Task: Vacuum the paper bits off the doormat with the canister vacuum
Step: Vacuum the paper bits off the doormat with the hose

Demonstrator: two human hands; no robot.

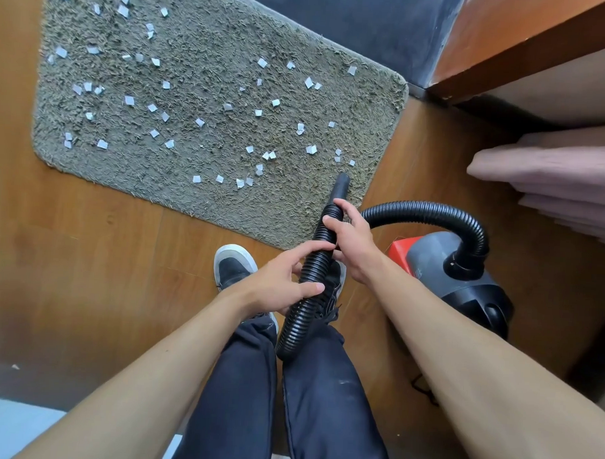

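A shaggy grey doormat (210, 88) lies on the wooden floor, strewn with several small white paper bits (169, 143). A black ribbed vacuum hose (303, 315) runs up between my legs and ends in a smooth black nozzle (340, 186) that points at the mat's near right edge. My left hand (285, 280) grips the hose lower down. My right hand (349, 237) is closed around the hose just behind the nozzle. The grey, red and black canister vacuum (460, 276) sits on the floor to my right, its hose arching out of its top.
A wooden furniture edge (527, 48) and folded pink fabric (553, 176) stand at the right. A dark grey surface (353, 21) lies behind the mat. My shoe (233, 264) is just short of the mat's near edge. Wooden floor (70, 255) extends to the left.
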